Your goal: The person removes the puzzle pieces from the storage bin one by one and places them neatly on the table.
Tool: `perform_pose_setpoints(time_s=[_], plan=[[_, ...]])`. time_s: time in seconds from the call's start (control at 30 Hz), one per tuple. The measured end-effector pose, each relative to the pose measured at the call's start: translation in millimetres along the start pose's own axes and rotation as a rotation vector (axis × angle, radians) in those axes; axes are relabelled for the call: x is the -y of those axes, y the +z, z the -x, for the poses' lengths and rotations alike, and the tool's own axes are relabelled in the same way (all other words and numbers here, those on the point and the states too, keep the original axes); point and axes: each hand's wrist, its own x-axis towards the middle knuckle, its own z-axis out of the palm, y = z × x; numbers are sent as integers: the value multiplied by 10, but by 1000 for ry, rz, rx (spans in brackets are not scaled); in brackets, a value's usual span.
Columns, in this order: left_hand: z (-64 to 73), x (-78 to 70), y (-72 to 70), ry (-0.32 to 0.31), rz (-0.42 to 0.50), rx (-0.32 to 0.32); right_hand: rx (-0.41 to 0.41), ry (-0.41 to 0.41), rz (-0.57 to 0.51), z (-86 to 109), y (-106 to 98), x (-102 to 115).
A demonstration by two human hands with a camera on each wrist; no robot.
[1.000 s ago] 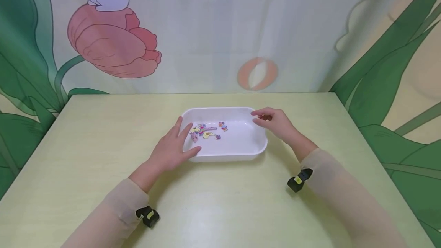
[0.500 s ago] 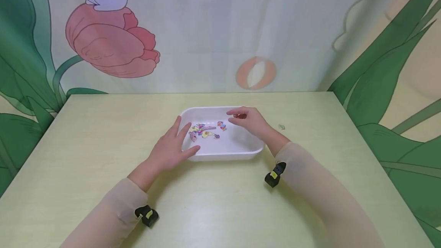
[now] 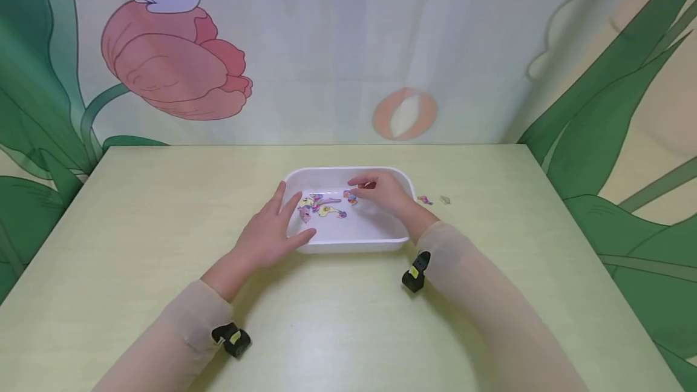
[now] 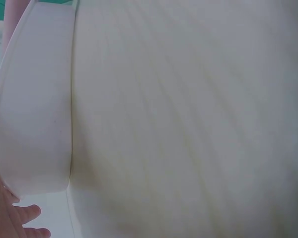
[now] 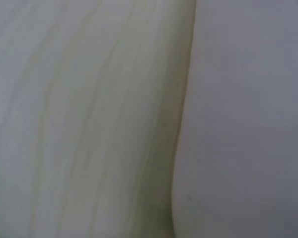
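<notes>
A white rectangular tray (image 3: 381,246) stands on the table, with several small flat colourful cutouts (image 3: 318,202) inside, mostly toward its left. My left hand (image 3: 267,228) lies at the tray's left end, fingers spread and fairly straight over the rim, thumb over the front edge. Two fingertips of that hand (image 4: 32,223) show beside the white tray wall (image 4: 37,109) in the left wrist view. Over the tray's right half is my right hand (image 3: 383,193), with index finger and thumb apart at a small orange-and-blue cutout (image 3: 350,198). The right wrist view shows only the tray wall (image 5: 243,119) and tabletop.
On the table right of the tray lie a small pink-purple cutout (image 3: 425,199) and a pale green one (image 3: 445,199). The pale wooden table (image 3: 337,319) ends at a printed backdrop (image 3: 321,47). A small black camera (image 3: 416,272) sits on the right sleeve.
My right hand has moved left from the tray's right rim to the orange-and-blue cutout. The two cutouts on the table have come into view behind it. My left hand stays put.
</notes>
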Motion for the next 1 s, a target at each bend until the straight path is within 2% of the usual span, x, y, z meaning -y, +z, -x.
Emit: perform_pose_setpoints(time_s=[0.27,0.37,0.6,1.0], plan=[[-4,9,7,10,-1,4,45,82,67,-16,51,-62],[-6,4,6,10,-3,6,50,89,73,-3,52,-77],[2,-15,-13,8,-4,17,95,36,180,-15,97,-136],[-5,-12,-32,13,-21,38,81,-5,415,-16,147,-72]])
